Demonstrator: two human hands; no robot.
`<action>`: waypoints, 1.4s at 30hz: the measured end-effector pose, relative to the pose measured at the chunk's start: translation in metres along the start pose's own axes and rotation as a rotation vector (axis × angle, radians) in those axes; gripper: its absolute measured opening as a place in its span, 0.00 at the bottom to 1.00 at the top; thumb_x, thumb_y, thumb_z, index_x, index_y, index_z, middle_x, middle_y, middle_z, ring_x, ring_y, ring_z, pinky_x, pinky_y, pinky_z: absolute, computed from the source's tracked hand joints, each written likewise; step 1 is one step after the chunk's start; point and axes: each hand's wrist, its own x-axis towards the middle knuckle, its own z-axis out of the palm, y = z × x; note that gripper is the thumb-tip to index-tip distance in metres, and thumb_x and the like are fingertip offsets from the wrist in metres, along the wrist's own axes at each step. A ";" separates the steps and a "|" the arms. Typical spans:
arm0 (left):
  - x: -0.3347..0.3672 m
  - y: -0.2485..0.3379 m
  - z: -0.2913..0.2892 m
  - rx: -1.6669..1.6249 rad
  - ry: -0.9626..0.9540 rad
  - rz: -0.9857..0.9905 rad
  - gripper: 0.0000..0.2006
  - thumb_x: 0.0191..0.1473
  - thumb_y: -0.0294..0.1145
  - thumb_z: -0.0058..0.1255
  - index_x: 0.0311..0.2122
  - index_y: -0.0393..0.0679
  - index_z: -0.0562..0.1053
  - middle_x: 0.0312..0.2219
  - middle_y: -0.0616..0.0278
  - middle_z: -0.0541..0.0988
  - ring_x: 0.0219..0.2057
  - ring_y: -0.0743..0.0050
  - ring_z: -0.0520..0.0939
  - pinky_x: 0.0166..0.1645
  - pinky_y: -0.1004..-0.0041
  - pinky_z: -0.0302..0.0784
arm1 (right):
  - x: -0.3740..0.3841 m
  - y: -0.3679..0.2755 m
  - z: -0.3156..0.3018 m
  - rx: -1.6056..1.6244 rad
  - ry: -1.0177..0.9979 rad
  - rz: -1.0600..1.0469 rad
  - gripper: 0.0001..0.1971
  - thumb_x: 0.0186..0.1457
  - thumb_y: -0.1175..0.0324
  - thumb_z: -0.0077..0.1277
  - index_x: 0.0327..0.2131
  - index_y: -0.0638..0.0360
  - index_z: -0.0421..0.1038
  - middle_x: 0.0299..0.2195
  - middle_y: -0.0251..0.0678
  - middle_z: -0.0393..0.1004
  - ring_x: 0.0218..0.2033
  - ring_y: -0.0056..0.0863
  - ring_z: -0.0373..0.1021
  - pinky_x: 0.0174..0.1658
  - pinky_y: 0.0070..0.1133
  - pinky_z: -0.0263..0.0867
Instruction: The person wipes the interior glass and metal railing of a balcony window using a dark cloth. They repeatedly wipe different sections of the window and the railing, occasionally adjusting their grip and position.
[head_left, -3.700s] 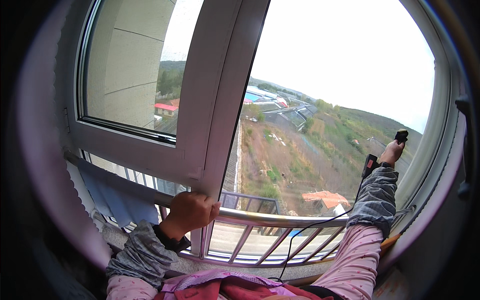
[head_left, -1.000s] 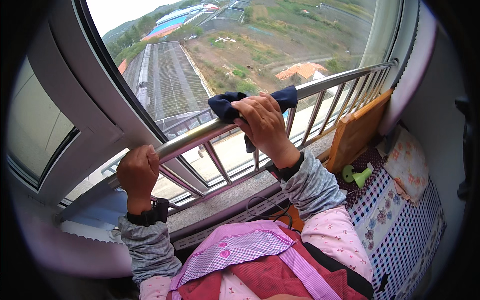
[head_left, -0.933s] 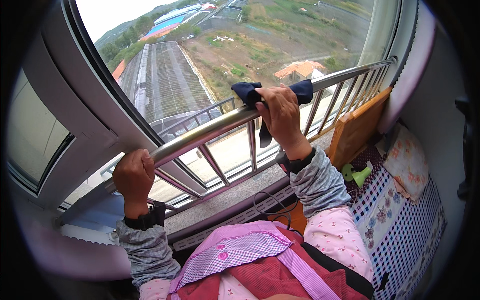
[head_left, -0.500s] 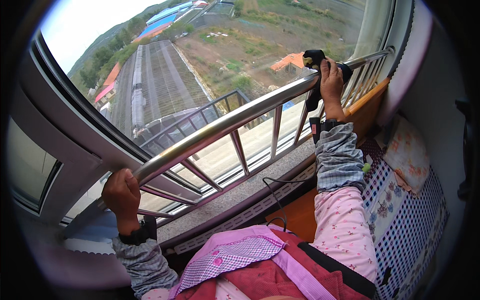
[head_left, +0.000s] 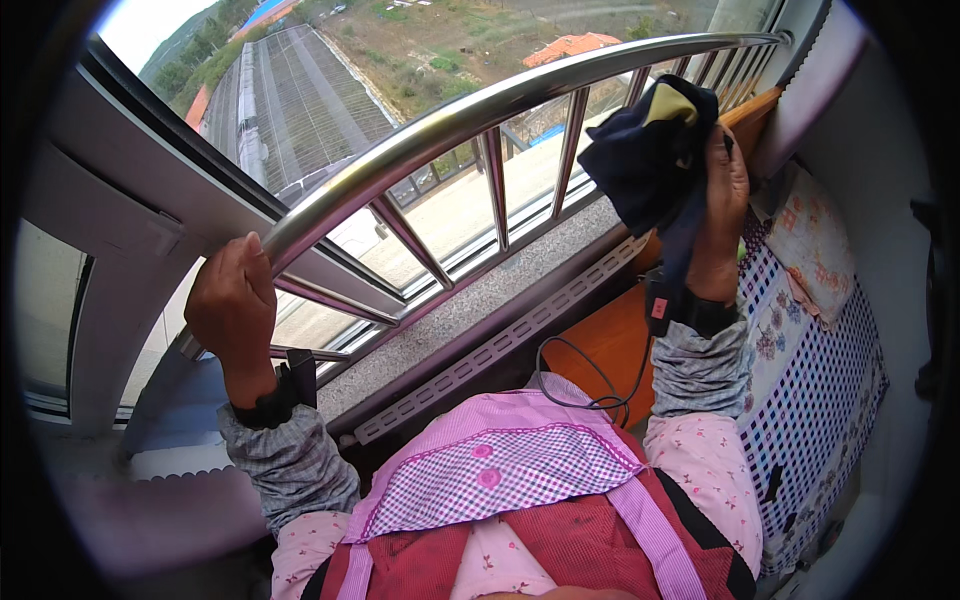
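Observation:
A shiny metal guard rail [head_left: 440, 118] with upright bars runs across the window, from the lower left to the upper right. My left hand [head_left: 232, 305] is wrapped round its left end. In my right hand [head_left: 727, 205] hangs a bunched dark cloth [head_left: 645, 160] with a yellowish patch on top. The cloth is in front of the rail's right part, and a strip of it drops along my wrist. My right palm faces inward, its thumb side partly hidden by the cloth. Both wrists wear black bands.
Beneath the rail lies a speckled stone sill [head_left: 500, 285], with a slotted strip [head_left: 520, 345] along its near side. A thin black cable [head_left: 590, 400] loops near my right forearm. At the right is a bed with a checked cover [head_left: 830, 385] and a floral pillow [head_left: 812, 240].
My right hand has come off the rail with the dark cloth, moving toward me and to the right. My left hand keeps its hold on the rail. The view has tilted downward.

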 end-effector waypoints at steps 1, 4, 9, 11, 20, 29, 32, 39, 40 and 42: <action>0.000 0.000 0.000 0.012 0.009 0.021 0.16 0.64 0.46 0.49 0.31 0.47 0.78 0.20 0.62 0.78 0.22 0.59 0.80 0.25 0.65 0.74 | -0.016 -0.011 -0.028 -0.109 0.081 -0.022 0.17 0.69 0.59 0.44 0.50 0.63 0.72 0.41 0.33 0.78 0.39 0.19 0.76 0.42 0.17 0.75; 0.001 0.000 0.001 0.008 0.032 0.068 0.17 0.62 0.51 0.50 0.31 0.49 0.78 0.20 0.65 0.78 0.22 0.63 0.80 0.25 0.67 0.74 | -0.084 -0.040 -0.113 -0.704 0.380 0.073 0.17 0.69 0.61 0.46 0.48 0.65 0.73 0.42 0.32 0.77 0.43 0.16 0.72 0.49 0.16 0.68; 0.000 0.000 0.002 0.044 0.086 0.142 0.22 0.55 0.59 0.55 0.31 0.49 0.79 0.20 0.68 0.79 0.21 0.70 0.82 0.24 0.73 0.76 | -0.261 -0.068 -0.198 -1.299 0.711 0.584 0.25 0.65 0.53 0.48 0.52 0.68 0.72 0.46 0.43 0.77 0.48 0.30 0.71 0.54 0.23 0.63; 0.000 0.001 0.001 0.041 0.065 0.125 0.22 0.56 0.60 0.54 0.32 0.49 0.80 0.20 0.69 0.79 0.21 0.70 0.82 0.23 0.73 0.75 | -0.318 -0.073 -0.210 -1.348 0.718 0.741 0.25 0.63 0.52 0.50 0.52 0.66 0.72 0.48 0.46 0.76 0.49 0.36 0.72 0.53 0.26 0.63; 0.001 0.001 0.006 0.076 0.086 0.100 0.23 0.60 0.59 0.49 0.27 0.50 0.77 0.17 0.68 0.77 0.18 0.67 0.80 0.21 0.71 0.72 | -0.385 -0.060 -0.223 -1.359 0.513 0.724 0.21 0.61 0.55 0.51 0.46 0.65 0.75 0.39 0.51 0.79 0.43 0.41 0.76 0.48 0.30 0.68; 0.008 0.003 -0.005 -0.037 -0.299 -0.153 0.31 0.65 0.64 0.29 0.31 0.48 0.74 0.28 0.54 0.80 0.31 0.45 0.81 0.32 0.55 0.75 | -0.406 -0.068 -0.304 -1.393 0.128 0.795 0.23 0.59 0.53 0.52 0.48 0.64 0.74 0.41 0.55 0.78 0.46 0.51 0.75 0.49 0.34 0.68; 0.013 0.007 -0.006 -0.128 -0.374 -0.266 0.32 0.65 0.66 0.27 0.35 0.49 0.75 0.32 0.52 0.81 0.36 0.43 0.80 0.37 0.54 0.74 | -0.416 -0.087 -0.352 -1.418 0.116 0.825 0.22 0.58 0.54 0.53 0.47 0.63 0.75 0.40 0.54 0.78 0.45 0.51 0.75 0.49 0.34 0.68; 0.022 0.026 -0.008 0.060 -0.512 -0.393 0.33 0.65 0.64 0.24 0.40 0.47 0.75 0.40 0.51 0.82 0.45 0.43 0.80 0.48 0.49 0.74 | -0.400 -0.107 -0.399 -1.471 0.073 0.694 0.19 0.60 0.56 0.51 0.45 0.62 0.75 0.39 0.54 0.78 0.42 0.54 0.74 0.46 0.36 0.69; 0.023 0.031 -0.009 0.078 -0.502 -0.423 0.33 0.65 0.65 0.24 0.40 0.47 0.75 0.39 0.51 0.82 0.44 0.42 0.80 0.48 0.49 0.74 | -0.399 -0.109 -0.397 -1.476 0.079 0.708 0.19 0.60 0.56 0.50 0.45 0.62 0.75 0.39 0.54 0.78 0.43 0.54 0.74 0.46 0.37 0.69; 0.022 0.041 -0.011 0.079 -0.417 -0.430 0.28 0.66 0.57 0.31 0.34 0.47 0.78 0.36 0.50 0.82 0.39 0.42 0.81 0.45 0.49 0.75 | -0.402 -0.116 -0.389 -1.495 0.091 0.683 0.19 0.60 0.56 0.50 0.46 0.62 0.75 0.40 0.56 0.78 0.43 0.56 0.73 0.47 0.38 0.68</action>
